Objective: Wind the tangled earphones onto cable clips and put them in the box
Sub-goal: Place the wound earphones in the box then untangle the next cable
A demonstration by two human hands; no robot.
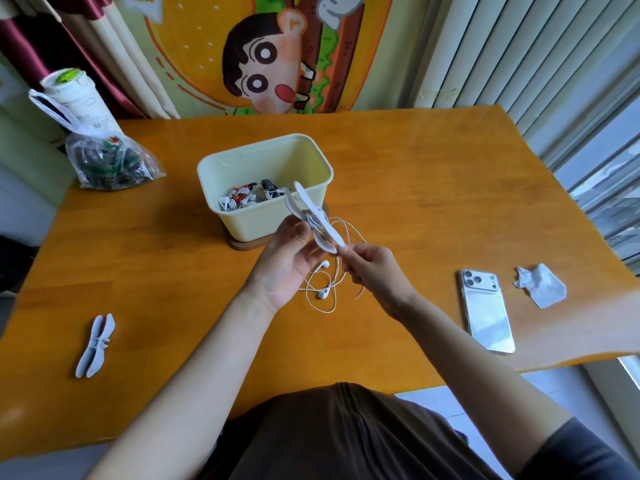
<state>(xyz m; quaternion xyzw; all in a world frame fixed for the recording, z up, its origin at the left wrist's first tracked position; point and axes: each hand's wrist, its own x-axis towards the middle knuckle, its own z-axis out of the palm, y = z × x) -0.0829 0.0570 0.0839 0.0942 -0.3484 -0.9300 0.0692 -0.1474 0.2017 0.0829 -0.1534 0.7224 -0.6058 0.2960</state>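
My left hand (287, 258) holds a white cable clip (313, 216) up in front of the cream box (311, 174), with a few turns of white cable round the clip's middle. My right hand (372, 271) pinches the white earphone cable just below the clip's lower tip. The rest of the white earphones (323, 282) hangs in loose loops down to the table, both earbuds lying between my wrists. Inside the box lie several wound earphones (246, 197). A spare white cable clip (95, 344) lies on the table at the near left.
A smartphone (486, 310) lies face down at the right with a crumpled tissue (540, 285) beyond it. A plastic bag of dark cables (107, 161) and a white cup (74, 95) stand at the far left. The orange wooden table (398, 161) ends near my body.
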